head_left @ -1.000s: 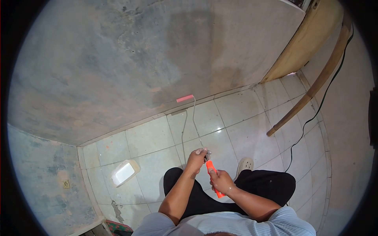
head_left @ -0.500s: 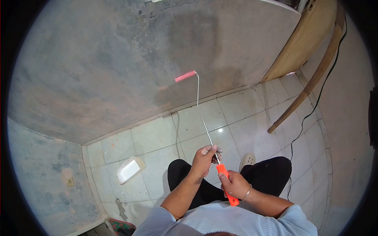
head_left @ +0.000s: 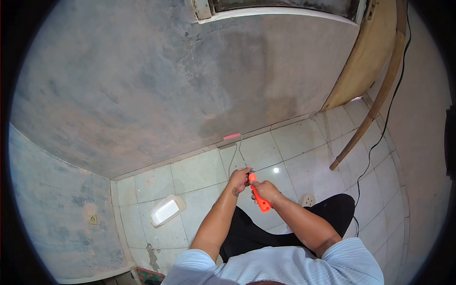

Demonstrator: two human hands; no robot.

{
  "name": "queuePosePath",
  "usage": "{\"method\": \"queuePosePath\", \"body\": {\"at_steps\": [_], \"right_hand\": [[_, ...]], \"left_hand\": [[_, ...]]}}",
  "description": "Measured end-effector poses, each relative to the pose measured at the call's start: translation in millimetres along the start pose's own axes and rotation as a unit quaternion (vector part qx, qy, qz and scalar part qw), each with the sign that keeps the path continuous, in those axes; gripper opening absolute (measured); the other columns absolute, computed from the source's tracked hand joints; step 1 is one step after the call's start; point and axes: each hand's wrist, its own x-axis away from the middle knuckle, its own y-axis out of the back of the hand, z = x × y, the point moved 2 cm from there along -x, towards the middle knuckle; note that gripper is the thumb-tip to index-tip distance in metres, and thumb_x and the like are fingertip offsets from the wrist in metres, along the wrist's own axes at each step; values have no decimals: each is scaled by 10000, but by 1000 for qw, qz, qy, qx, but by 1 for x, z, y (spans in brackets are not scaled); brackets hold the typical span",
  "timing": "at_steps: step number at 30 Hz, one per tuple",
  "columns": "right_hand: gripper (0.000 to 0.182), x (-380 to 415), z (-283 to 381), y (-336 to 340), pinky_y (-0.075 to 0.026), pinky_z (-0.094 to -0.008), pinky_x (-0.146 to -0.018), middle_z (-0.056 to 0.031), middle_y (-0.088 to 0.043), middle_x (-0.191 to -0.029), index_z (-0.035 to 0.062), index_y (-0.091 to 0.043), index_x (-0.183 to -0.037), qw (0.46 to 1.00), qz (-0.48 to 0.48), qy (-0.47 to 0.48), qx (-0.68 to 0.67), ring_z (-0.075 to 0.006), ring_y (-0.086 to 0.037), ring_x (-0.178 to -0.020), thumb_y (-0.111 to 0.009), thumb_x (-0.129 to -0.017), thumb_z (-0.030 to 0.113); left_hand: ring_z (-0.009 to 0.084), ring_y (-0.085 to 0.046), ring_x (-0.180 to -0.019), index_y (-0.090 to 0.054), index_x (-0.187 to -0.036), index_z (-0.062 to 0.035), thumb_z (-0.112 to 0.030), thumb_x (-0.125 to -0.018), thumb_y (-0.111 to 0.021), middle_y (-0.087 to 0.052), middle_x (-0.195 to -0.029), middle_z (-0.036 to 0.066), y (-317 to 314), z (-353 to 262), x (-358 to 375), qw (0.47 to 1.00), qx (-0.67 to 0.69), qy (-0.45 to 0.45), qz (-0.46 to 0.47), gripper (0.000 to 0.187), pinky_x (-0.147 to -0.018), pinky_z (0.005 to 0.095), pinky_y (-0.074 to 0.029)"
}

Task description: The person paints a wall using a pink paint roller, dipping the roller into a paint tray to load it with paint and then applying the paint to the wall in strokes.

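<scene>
A long-handled paint roller [head_left: 260, 195] with an orange grip points away from me toward the wall. My right hand [head_left: 267, 191] is wrapped round the orange grip. Ahead of it, my left hand [head_left: 240, 179] is closed on the thin metal rod, close to where it enters the grip. The pink roller sleeve [head_left: 232, 136] at the far end overlaps the foot of the wall in this view, beside a thin shadow on the tiles.
A patchy grey wall [head_left: 156, 95] with a darker damp-looking area rises in front, under a window [head_left: 285, 7]. A white tray [head_left: 167, 211] lies on the tiled floor at left. A wooden pole [head_left: 365, 123] leans at right, with a dark cable [head_left: 380, 137] beside it.
The roller's pink end has dropped from against the wall to near the wall's foot. Both hands have moved forward, away from my body, still holding the roller. The view has tilted upward, showing the window.
</scene>
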Motion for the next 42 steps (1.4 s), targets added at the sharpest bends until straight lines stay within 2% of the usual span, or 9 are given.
{"method": "queuePosePath", "body": {"at_steps": [5, 14, 16, 18, 24, 33, 36, 38, 42], "right_hand": [[325, 7, 19, -5, -488, -325, -443, -111, -564, -638, -39, -538, -834, 1000, 9, 15, 15, -197, -560, -478, -555, -921, 273], [263, 231, 76, -16, -470, -277, -464, -47, -566, -677, 28, -480, -923, 988, 140, 53, 25, -140, -573, -483, -538, -959, 282], [271, 245, 66, -13, -456, -263, -474, -27, -555, -660, 23, -476, -922, 966, 120, 198, 116, -124, -556, -482, -541, -961, 283], [271, 226, 50, -4, -444, -262, -476, -11, -538, -623, 21, -472, -910, 947, 90, 261, 164, -111, -544, -484, -541, -963, 277], [313, 136, 50, -6, -446, -275, -473, -20, -509, -568, 27, -486, -875, 926, 29, 344, 155, -112, -545, -480, -457, -992, 316], [410, -34, -106, 40, -471, -491, -599, -213, -602, -672, 28, -549, -889, 903, -145, 309, 261, -431, -607, -659, -451, -959, 419], [375, -40, -91, 32, -474, -412, -568, -138, -584, -618, 34, -549, -851, 871, -178, 352, 293, -312, -602, -575, -453, -971, 377], [370, -24, -33, 6, -468, -512, -611, -241, -605, -690, 23, -554, -918, 865, -182, 376, 279, -458, -599, -697, -473, -952, 382], [364, 9, 72, -41, -471, -517, -623, -259, -618, -748, 24, -562, -963, 858, -134, 427, 252, -464, -598, -733, -498, -939, 381]], "left_hand": [[115, -485, -580, -602, -927, -16, -306, -967, -537, -524, -699, 18, -9, -15, 9, 998, 61, -34, -5, 300, -530, 250, -432], [122, -574, -640, -592, -908, 13, -253, -975, -526, -595, -744, 67, -114, -100, 199, 959, 105, -230, 127, 282, -568, 248, -463], [127, -585, -648, -591, -906, 23, -240, -980, -516, -598, -742, 71, -126, -109, 220, 948, 80, -261, 162, 284, -576, 251, -468], [137, -587, -644, -596, -907, 36, -225, -991, -490, -596, -725, 72, -135, -124, 233, 908, -6, -390, 153, 294, -590, 261, -472], [91, -541, -651, -626, -908, 11, -267, -995, -494, -592, -711, 36, -118, -138, 177, 907, -118, -400, 50, 319, -608, 242, -441], [82, -536, -636, -643, -869, -29, -277, -983, -502, -606, -701, 6, -48, 3, 45, 925, -249, -272, -95, 307, -586, 248, -439], [82, -538, -640, -642, -869, -36, -283, -986, -496, -605, -704, 6, -44, -7, 41, 912, -258, -301, -100, 310, -586, 248, -438], [80, -540, -640, -637, -869, -31, -274, -989, -490, -601, -701, 4, -46, -56, 60, 876, -256, -386, -136, 309, -586, 245, -436], [69, -530, -635, -634, -862, -30, -243, -991, -489, -588, -687, -1, -59, -167, 114, 842, -203, -480, -139, 288, -577, 237, -426]]}}
